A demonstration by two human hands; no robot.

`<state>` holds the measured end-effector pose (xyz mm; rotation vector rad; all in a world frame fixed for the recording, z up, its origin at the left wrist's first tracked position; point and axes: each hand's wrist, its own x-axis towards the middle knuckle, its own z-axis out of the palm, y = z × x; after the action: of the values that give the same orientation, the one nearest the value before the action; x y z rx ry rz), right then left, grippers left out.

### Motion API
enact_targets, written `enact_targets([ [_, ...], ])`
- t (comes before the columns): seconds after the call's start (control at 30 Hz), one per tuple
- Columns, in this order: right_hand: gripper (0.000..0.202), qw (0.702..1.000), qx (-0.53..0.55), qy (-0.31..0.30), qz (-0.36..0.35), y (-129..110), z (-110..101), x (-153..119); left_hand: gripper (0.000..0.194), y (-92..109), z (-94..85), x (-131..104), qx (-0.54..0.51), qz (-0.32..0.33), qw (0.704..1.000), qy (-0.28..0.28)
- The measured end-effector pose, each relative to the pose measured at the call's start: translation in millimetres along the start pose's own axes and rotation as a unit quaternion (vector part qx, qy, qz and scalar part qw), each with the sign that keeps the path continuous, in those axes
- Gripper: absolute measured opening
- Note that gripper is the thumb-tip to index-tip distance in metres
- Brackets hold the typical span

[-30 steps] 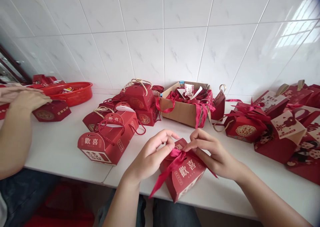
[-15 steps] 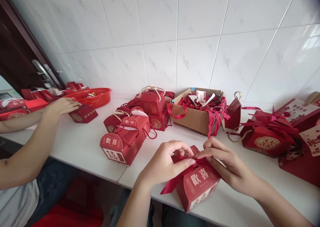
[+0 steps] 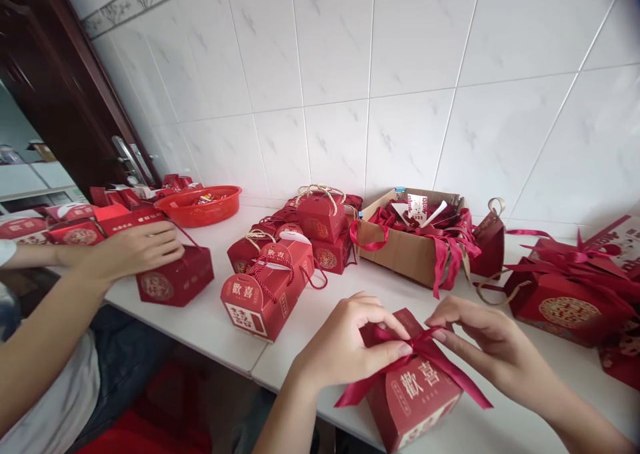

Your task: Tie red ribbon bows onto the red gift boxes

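Observation:
A red gift box point(image 3: 417, 401) with pale lettering sits at the table's front edge, between my hands. Across its top runs a dark red ribbon point(image 3: 463, 377), gathered in a knot or bow whose tails hang to both sides. My left hand point(image 3: 353, 341) pinches the ribbon at the knot between thumb and fingers. On the other side, my right hand point(image 3: 493, 344) has thumb and forefinger closed on a stretch of ribbon, drawn out to the right of the knot. The fingers partly cover the bow's left half.
Left of my hands stand a lettered red box point(image 3: 273, 287) and stacked boxes point(image 3: 323, 217). A cardboard box point(image 3: 400, 254) of ribbons is behind, and a ribboned box point(image 3: 565, 307) at right. A co-worker's hand point(image 3: 135, 251) rests on another box point(image 3: 183, 277), near a red basin point(image 3: 215, 207).
My right hand has pulled ribbon out to the right of the knot, and a tail now shows at right. The co-worker's box is nearer the table's front. The view has shifted left.

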<state>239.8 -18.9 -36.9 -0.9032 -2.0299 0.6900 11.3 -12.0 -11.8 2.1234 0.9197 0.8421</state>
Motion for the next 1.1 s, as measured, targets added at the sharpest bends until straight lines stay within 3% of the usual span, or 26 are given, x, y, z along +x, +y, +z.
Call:
enact_targets([
  [0.23, 0.012, 1.0, 0.01, -0.007, 0.008, 1, 0, 0, 0.027, 3, 7.4, 2, -0.004, -0.01, 0.998, 0.055],
  [0.37, 0.016, 0.999, 0.024, -0.018, 0.028, 2, -1, -1, 0.023, 5, 13.1, 3, -0.007, -0.023, 0.996, 0.087],
  [0.57, 0.024, 0.992, 0.1, -0.03, 0.076, 0, 1, -2, 0.017, 5, 14.0, 1, 0.005, -0.025, 0.997, 0.073],
  [0.8, 0.028, 0.959, 0.252, -0.011, 0.127, 12, 8, -4, 0.02, 5, 12.3, 0, -0.005, -0.004, 0.999, 0.05],
  [1.1, 0.029, 0.96, 0.251, 0.006, 0.122, 24, 3, -7, 0.015, -4, 8.0, 0, -0.01, -0.012, 0.999, 0.031],
])
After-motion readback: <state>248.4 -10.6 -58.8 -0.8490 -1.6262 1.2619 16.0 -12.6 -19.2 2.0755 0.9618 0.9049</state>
